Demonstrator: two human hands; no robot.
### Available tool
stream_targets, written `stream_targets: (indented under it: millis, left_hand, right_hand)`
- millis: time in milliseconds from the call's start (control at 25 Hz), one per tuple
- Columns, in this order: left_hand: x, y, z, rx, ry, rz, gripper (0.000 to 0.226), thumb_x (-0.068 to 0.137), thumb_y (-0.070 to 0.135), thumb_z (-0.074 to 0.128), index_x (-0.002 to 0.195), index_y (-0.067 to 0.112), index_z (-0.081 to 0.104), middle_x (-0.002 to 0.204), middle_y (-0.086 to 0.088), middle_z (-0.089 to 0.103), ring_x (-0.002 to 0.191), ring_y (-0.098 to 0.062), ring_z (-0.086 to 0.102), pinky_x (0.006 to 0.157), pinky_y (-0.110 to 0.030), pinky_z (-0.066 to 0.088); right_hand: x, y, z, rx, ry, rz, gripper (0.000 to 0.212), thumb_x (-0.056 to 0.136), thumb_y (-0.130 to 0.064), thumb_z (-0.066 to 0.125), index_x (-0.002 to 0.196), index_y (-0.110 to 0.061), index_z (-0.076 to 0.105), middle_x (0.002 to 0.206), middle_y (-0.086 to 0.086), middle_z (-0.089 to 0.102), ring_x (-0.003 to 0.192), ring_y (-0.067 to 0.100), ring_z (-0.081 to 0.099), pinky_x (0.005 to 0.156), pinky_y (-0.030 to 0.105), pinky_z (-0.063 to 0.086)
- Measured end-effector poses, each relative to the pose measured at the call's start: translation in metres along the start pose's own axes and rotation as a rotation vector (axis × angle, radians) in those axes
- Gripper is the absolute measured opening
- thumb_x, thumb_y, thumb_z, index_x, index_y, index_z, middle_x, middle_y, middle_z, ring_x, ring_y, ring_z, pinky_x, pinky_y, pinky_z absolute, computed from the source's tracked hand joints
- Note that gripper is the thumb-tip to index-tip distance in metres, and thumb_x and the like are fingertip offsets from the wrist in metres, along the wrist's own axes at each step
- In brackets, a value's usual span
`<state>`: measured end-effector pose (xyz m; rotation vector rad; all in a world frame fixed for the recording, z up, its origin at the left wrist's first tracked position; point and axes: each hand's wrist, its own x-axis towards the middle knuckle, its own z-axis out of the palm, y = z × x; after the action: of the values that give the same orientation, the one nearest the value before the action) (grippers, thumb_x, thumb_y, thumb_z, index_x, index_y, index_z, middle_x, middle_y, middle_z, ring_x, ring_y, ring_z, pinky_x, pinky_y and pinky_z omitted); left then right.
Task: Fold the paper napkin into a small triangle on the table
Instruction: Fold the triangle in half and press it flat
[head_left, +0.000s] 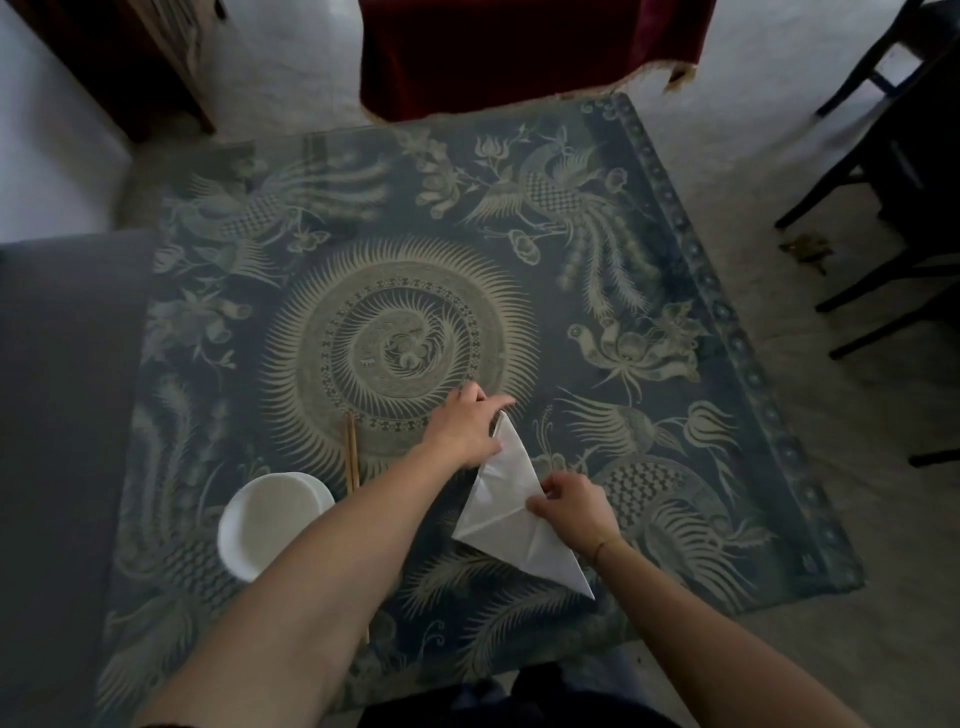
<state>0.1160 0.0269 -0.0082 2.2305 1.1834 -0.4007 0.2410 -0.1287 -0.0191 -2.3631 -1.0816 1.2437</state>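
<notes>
Your left hand (467, 431) is pinning the napkin (498, 501) tip to the table (623, 260), grip unclear | right hand (571, 512) is pinching its edge, readying next fold

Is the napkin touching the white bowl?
No, the napkin lies clear to the right of the bowl, not touching it.

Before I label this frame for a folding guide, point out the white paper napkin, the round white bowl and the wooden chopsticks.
white paper napkin (501, 514): head view, flat middle of the folded triangle.
round white bowl (262, 525): head view, bare inner surface.
wooden chopsticks (351, 449): head view, upper part of the shafts.
</notes>
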Motion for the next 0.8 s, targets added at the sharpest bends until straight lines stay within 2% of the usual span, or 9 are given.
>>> stream_targets:
  millis: [160, 400, 520, 640, 800]
  left_hand:
    - [0.01, 0.009, -0.004, 0.154, 0.064, 0.115, 0.039, 0.088, 0.022, 0.063, 0.126, 0.031, 0.055, 0.123, -0.003, 0.044, 0.115, -0.025, 0.045, 0.093, -0.041, 0.042]
    - [0.017, 0.01, -0.009, 0.166, 0.024, 0.125, 0.014, 0.088, 0.021, 0.063, 0.101, 0.023, 0.057, 0.113, -0.001, 0.041, 0.105, -0.021, 0.044, 0.077, -0.035, 0.04]
    - [0.019, 0.011, -0.013, 0.169, -0.021, 0.141, 0.021, 0.084, 0.018, 0.06, 0.104, 0.024, 0.056, 0.113, -0.001, 0.041, 0.105, -0.021, 0.044, 0.079, -0.037, 0.043]
    - [0.017, 0.011, -0.014, 0.193, -0.07, 0.238, 0.036, 0.078, 0.029, 0.06, 0.114, 0.029, 0.057, 0.114, -0.001, 0.045, 0.107, -0.02, 0.043, 0.086, -0.04, 0.046]
    - [0.017, 0.01, -0.014, 0.29, -0.047, 0.323, 0.032, 0.081, 0.034, 0.066, 0.112, 0.034, 0.057, 0.116, 0.0, 0.042, 0.108, -0.021, 0.039, 0.089, -0.039, 0.044]
  right_hand:
    - [-0.002, 0.0, -0.005, -0.076, 0.017, -0.025, 0.01, 0.081, -0.033, 0.067, 0.081, -0.023, 0.065, 0.082, -0.001, 0.068, 0.079, 0.02, 0.061, 0.066, 0.033, 0.049]
    - [-0.001, -0.006, -0.007, -0.263, 0.043, -0.097, 0.017, 0.081, -0.035, 0.061, 0.077, -0.018, 0.061, 0.075, -0.001, 0.063, 0.072, 0.02, 0.058, 0.052, 0.031, 0.039]
    - [0.002, -0.01, -0.008, -0.318, 0.044, -0.123, 0.016, 0.081, -0.034, 0.06, 0.076, -0.019, 0.059, 0.073, -0.003, 0.061, 0.071, 0.019, 0.057, 0.048, 0.029, 0.031]
    - [0.003, -0.012, -0.009, -0.325, 0.033, -0.131, 0.014, 0.08, -0.033, 0.059, 0.077, -0.019, 0.059, 0.074, -0.003, 0.06, 0.07, 0.019, 0.056, 0.046, 0.028, 0.028]
    - [0.005, -0.012, -0.008, -0.336, 0.013, -0.178, 0.013, 0.082, -0.033, 0.06, 0.08, -0.02, 0.058, 0.075, -0.004, 0.059, 0.071, 0.019, 0.055, 0.049, 0.03, 0.03]
